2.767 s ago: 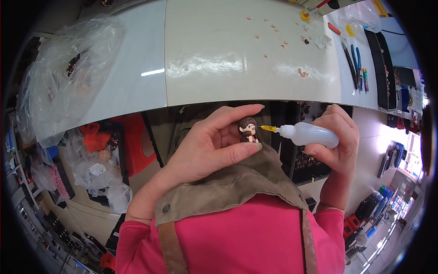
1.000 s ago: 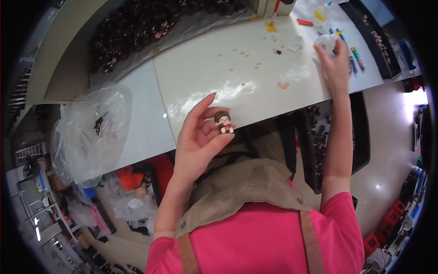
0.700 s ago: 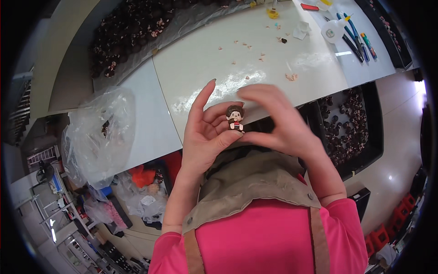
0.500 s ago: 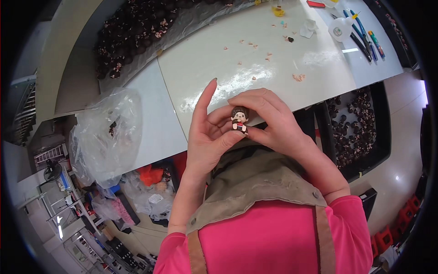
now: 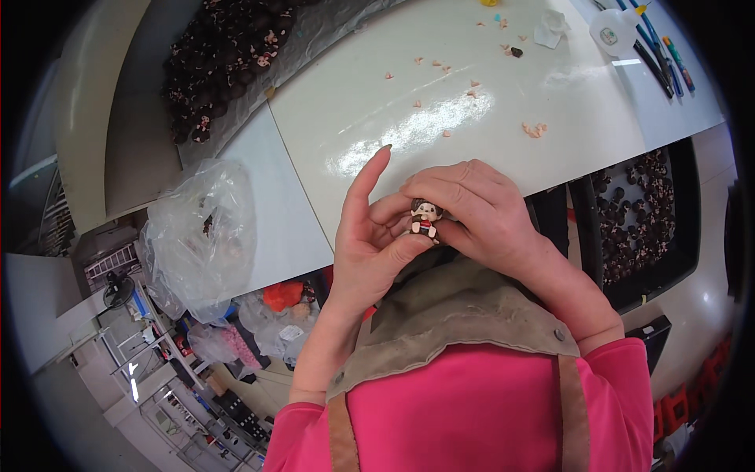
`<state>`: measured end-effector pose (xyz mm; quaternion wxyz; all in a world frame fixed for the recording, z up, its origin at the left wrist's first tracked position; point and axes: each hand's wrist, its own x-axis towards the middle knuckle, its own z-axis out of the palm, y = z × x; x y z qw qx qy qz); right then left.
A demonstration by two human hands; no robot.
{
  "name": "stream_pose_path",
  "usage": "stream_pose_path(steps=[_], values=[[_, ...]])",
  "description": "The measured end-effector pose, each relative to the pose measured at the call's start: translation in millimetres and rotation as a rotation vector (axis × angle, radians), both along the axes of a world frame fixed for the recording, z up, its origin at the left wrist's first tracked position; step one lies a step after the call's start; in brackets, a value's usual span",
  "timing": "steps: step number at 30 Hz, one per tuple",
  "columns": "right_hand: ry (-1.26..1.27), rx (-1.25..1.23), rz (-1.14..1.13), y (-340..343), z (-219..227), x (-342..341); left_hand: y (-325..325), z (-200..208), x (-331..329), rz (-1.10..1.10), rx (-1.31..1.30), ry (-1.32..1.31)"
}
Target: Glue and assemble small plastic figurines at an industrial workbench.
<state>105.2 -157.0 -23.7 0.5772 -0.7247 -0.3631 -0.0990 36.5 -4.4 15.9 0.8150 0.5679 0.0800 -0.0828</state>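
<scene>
Figurine (image 5: 425,219), a tiny brown-haired doll with a pale face and a red bib, sits pinched between both hands just off the near edge of the white counter (image 5: 487,110), above a tan apron. Left hand (image 5: 373,236) cradles it from below, thumb pressed against its lower body and forefinger sticking straight up over the counter's edge. Right hand (image 5: 480,212) curls over from the other side, fingertips closed on the doll's head, so the two hands meet around it. Small pink scraps (image 5: 533,129) lie scattered across the counter's middle. Toward its far right corner lie pens (image 5: 657,49) and a round white lid (image 5: 610,31). A crumpled clear bag (image 5: 200,232) rests at the left edge. A black tray of dark figurines (image 5: 641,212) sits below the counter's right end.
</scene>
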Motion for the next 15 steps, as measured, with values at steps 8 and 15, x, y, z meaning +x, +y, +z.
stream_pose_path(steps=[8,15], values=[[0.000,0.010,0.005,-3.9,-5.0,2.4,-3.0,-5.5,1.8,0.000,0.058,-0.008],[0.014,-0.009,0.045,-1.6,-0.3,8.1,-1.9,-3.1,4.1,0.060,0.031,-0.025]])
